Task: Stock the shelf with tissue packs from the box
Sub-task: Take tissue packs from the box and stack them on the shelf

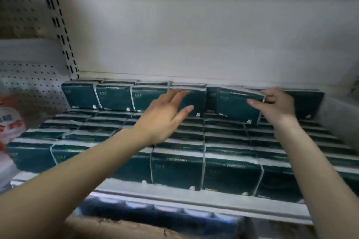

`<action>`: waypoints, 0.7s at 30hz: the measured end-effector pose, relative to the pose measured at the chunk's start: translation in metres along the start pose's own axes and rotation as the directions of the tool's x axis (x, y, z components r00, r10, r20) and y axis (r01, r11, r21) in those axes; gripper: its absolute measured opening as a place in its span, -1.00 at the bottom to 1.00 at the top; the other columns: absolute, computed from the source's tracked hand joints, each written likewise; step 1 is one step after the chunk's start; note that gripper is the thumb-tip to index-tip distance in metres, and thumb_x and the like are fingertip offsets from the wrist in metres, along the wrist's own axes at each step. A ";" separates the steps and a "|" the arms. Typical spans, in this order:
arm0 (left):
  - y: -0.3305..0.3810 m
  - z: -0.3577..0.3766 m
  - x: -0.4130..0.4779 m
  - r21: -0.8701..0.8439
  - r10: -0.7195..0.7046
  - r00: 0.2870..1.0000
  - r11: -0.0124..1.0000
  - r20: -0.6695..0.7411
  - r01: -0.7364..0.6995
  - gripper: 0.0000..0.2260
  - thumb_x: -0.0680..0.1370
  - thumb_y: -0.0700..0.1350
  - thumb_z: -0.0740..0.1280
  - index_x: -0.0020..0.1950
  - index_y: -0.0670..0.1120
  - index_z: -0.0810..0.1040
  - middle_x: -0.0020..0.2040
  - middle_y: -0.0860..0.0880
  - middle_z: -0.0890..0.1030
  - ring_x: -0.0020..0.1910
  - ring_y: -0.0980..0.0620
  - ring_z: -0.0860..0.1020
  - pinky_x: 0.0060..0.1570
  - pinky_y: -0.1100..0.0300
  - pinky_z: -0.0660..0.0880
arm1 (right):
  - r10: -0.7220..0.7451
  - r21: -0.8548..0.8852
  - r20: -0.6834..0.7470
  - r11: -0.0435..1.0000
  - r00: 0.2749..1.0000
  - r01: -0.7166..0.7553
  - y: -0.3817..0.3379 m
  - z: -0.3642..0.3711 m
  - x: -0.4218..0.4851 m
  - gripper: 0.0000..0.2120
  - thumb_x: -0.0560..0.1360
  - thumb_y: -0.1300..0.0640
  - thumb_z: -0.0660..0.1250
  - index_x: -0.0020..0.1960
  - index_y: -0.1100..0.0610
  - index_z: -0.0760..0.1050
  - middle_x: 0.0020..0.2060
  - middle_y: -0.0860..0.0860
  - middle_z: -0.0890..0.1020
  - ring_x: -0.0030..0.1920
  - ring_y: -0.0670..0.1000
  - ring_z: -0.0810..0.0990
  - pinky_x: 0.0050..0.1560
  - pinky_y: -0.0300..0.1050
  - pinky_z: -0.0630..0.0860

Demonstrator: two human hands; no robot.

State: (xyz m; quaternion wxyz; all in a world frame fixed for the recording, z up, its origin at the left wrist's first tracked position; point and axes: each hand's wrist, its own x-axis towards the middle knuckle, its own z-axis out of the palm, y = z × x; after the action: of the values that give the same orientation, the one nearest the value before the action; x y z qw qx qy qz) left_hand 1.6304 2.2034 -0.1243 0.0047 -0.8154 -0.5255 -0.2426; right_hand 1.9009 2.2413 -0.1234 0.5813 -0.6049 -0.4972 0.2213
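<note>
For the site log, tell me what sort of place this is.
Probably a shop aisle: a metal shelf with a slotted upright and perforated panel, filled with rows of identical dark green tissue packs, and other packaged goods in the next bay.

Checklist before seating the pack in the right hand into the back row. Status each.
1. Grip of right hand on tilted pack: ok, thumb in front, fingers over its top corner.
2. Pack level with back row: not ok, it leans.
3. Free left hand: ok, open, holds nothing.
4. Gap behind the pack: cannot tell, hidden.
5. Stock left in box: cannot tell, only an edge shows.
</note>
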 end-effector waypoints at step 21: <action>-0.039 0.006 0.052 0.188 -0.037 0.987 0.982 0.159 0.007 -0.45 0.63 0.21 -0.03 0.55 -0.03 0.17 0.54 0.00 0.19 0.53 0.03 0.09 0.46 0.04 0.09 | 0.010 0.017 -0.071 1.000 0.997 -0.009 0.024 0.062 0.004 -0.39 0.36 0.17 0.53 0.27 0.11 0.26 -0.02 0.11 0.52 0.07 0.18 0.54 0.12 0.21 0.52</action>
State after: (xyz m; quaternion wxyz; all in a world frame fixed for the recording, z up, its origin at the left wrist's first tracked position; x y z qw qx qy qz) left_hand 1.6164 2.2662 -0.1181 0.0358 -0.8226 -0.5535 -0.1254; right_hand 1.8585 2.2788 -0.1586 0.6026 -0.6097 -0.4715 0.2066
